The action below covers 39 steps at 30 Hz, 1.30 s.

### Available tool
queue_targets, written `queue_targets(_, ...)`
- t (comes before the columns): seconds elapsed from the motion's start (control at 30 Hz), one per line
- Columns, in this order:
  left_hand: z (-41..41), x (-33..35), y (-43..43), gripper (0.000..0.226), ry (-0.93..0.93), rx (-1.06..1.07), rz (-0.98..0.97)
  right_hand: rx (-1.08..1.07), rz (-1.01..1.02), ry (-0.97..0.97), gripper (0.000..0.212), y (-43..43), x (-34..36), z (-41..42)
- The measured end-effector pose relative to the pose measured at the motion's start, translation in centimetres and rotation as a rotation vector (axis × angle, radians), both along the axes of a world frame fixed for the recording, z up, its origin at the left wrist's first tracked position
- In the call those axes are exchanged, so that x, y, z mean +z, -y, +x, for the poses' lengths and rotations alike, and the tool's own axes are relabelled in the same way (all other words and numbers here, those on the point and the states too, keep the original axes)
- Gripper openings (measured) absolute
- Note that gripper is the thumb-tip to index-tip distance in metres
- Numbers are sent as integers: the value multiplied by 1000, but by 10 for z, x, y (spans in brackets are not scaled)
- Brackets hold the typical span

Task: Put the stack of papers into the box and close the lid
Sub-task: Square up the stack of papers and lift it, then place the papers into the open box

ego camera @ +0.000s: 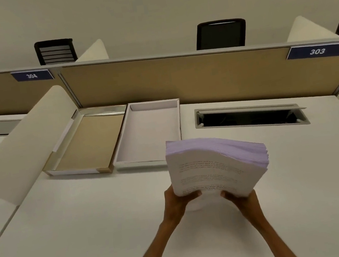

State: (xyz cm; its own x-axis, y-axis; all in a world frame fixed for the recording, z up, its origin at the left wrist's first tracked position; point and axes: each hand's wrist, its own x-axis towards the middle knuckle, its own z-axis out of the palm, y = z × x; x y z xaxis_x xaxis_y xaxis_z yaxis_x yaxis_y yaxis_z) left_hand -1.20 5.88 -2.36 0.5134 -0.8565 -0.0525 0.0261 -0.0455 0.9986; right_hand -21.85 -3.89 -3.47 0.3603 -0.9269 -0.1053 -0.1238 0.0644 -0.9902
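Observation:
A thick stack of papers (214,165) with printed text on its top sheet is held tilted above the white desk (80,231). My left hand (176,203) grips its near left corner and my right hand (242,199) grips its near right edge. Just beyond the stack lies the open white box (149,131), nothing inside it, its near right corner hidden by the papers. The lid (86,141) lies upside down to the left of the box, touching it, showing a tan inside and silver rim.
A tan partition (200,76) with signs 304 and 303 closes off the back of the desk. An open cable slot (249,117) sits right of the box. A cream side divider (22,142) stands at the left. Black chairs show behind the partition.

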Motion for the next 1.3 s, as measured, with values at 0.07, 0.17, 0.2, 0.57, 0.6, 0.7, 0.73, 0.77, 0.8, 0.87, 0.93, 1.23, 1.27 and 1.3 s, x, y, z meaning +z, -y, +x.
queue_targets(0.07,3,0,1,51,19,21,0,-11,28,-62,39,2,0,2)
queue_targets(0.17,13,15,5,45,52,43,55,-37,97,-98,36,5,10,8)
queue_targets(0.2,19,23,8,42,67,55,72,-40,109,-103,42,8,17,14)
queue_targets(0.57,177,117,91,62,140,73,407,82,156,-103,53,99,95,175)
queue_targets(0.6,192,116,96,60,117,20,428,87,179,-120,58,107,92,191)
queue_targets(0.7,233,108,111,53,34,-57,508,110,237,-185,66,127,80,234)
queue_targets(0.73,243,103,115,50,10,-45,522,119,251,-202,66,132,76,246)
queue_targets(0.77,250,98,118,47,-2,-23,529,127,260,-218,66,136,70,256)
queue_targets(0.8,257,91,123,46,-12,-4,537,134,265,-235,65,141,64,266)
queue_targets(0.87,270,72,130,50,-62,24,542,147,276,-279,62,151,51,282)
queue_targets(0.93,279,52,133,52,-95,57,547,160,287,-332,61,158,37,294)
queue_targets(1.23,290,-1,142,53,-117,122,556,142,194,-532,61,166,2,317)
queue_targets(1.27,288,-5,141,54,-96,128,559,146,174,-566,63,165,0,318)
queue_targets(1.3,287,-8,141,54,-73,138,563,148,160,-597,65,165,-1,318)
